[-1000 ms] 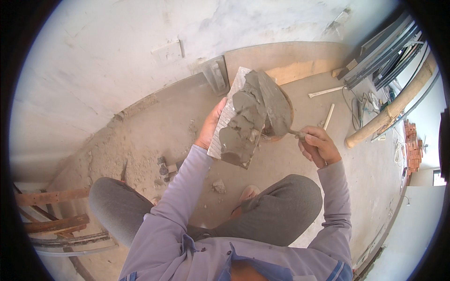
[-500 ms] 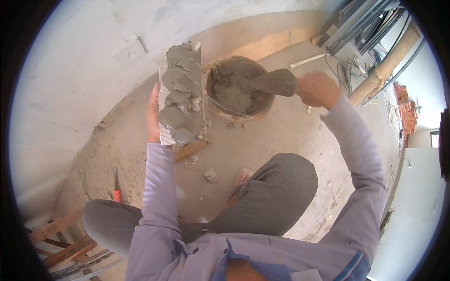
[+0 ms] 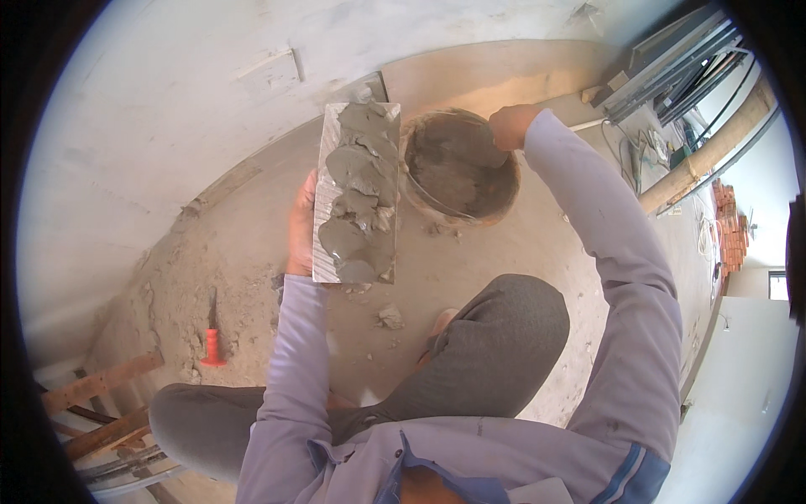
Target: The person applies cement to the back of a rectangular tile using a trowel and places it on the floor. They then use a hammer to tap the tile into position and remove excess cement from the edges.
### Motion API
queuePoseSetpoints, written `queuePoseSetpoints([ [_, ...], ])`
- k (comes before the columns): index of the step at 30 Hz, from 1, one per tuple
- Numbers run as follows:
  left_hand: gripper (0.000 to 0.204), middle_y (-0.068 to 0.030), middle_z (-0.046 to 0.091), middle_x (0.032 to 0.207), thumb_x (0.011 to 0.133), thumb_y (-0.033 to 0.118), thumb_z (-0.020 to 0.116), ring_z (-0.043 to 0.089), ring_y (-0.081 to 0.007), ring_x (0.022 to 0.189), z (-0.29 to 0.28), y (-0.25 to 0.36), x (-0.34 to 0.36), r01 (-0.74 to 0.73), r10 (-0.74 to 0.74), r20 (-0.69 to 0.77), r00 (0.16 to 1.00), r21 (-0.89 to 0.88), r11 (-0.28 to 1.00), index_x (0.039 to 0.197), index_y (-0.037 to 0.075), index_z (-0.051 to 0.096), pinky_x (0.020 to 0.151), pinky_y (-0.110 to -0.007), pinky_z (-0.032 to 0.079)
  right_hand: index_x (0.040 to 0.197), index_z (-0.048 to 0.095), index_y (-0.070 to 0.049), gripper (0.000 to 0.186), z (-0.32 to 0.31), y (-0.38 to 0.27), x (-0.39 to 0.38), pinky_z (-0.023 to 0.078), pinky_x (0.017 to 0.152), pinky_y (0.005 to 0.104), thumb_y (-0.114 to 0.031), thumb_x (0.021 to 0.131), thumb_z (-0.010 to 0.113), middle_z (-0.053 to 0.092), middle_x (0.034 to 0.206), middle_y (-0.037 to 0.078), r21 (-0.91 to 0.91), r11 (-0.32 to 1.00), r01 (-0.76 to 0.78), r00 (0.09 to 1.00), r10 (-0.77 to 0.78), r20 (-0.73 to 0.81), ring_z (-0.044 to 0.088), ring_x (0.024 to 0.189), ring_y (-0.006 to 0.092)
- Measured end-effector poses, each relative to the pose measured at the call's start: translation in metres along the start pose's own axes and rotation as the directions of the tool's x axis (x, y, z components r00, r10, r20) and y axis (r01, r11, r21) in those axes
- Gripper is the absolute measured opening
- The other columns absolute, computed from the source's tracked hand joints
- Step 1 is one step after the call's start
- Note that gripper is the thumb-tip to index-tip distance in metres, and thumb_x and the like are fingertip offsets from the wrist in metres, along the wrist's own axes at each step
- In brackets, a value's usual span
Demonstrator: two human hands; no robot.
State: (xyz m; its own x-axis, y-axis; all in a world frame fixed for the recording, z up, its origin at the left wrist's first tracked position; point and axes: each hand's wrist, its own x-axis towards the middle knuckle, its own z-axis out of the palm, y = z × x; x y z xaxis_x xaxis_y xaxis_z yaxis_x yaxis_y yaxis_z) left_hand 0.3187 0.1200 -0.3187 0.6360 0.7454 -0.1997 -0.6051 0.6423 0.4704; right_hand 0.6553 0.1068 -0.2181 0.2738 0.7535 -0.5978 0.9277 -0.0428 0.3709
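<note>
My left hand (image 3: 301, 227) grips the left edge of a long, pale tile (image 3: 326, 214) with a ridged surface. Thick lumps of wet grey mortar (image 3: 357, 172) run along the tile's length. To its right stands a round bucket (image 3: 510, 195) holding more grey mortar. Over the bucket's far right rim, my right hand (image 3: 512, 128) is closed round a trowel; its handle is hidden in my fist. The trowel's blade (image 3: 477, 144) reaches down into the bucket, and its edges blend with the mortar there.
A chisel with a red grip (image 3: 213, 340) lies on the dusty floor at left. Broken mortar chunks (image 3: 389, 317) lie before my knee. Wooden pieces (image 3: 105, 382) are at lower left. A wooden board (image 3: 504, 71) leans on the wall; metal profiles (image 3: 672, 71) and a pole (image 3: 701, 155) stand far right.
My right hand has moved left and toward the far side, bringing the trowel blade down into the bucket. The view has shifted, so tile and bucket appear farther right. Both hands keep their grip.
</note>
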Motion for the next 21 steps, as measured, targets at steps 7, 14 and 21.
queuePoseSetpoints([
  [7,0.036,-0.0088,0.068,0.118,0.107,0.028,0.041,0.068,-0.0212,0.097,-0.011,0.003,-0.005,-0.054,0.054,-0.041,0.998,0.023,0.998,0.13,0.007,0.06,0.084,-0.038,0.059,0.087,0.072,0.001,0.029,-0.007,0.01,0.004,0.054,0.07,0.0434,-0.025,0.085,0.06,0.072,0.081,0.017,0.155,0.987,-0.046,0.99,0.025,0.136,0.07,0.075,0.0312],
  [14,0.035,-0.0089,0.069,0.117,0.106,0.026,0.042,0.068,-0.0207,0.096,0.007,-0.001,-0.006,-0.064,0.064,-0.018,0.998,0.012,0.998,0.129,0.007,0.06,0.081,-0.038,0.06,0.084,0.069,0.003,0.034,0.013,0.016,0.004,0.054,0.064,0.0429,-0.029,0.089,0.059,0.07,0.073,0.017,0.226,0.974,0.032,0.998,-0.045,0.053,0.069,0.067,0.0309],
  [21,0.036,-0.0086,0.067,0.12,0.108,0.026,0.04,0.068,-0.0186,0.1,0.005,-0.006,0.0,-0.132,0.135,-0.013,0.991,0.159,0.978,0.132,0.006,0.058,0.084,-0.036,0.059,0.072,0.06,0.001,0.036,0.036,0.037,-0.001,0.046,0.053,0.0409,-0.03,0.09,0.057,0.061,0.062,0.011,0.444,0.88,0.169,0.981,-0.195,0.012,0.059,0.054,0.0242],
])
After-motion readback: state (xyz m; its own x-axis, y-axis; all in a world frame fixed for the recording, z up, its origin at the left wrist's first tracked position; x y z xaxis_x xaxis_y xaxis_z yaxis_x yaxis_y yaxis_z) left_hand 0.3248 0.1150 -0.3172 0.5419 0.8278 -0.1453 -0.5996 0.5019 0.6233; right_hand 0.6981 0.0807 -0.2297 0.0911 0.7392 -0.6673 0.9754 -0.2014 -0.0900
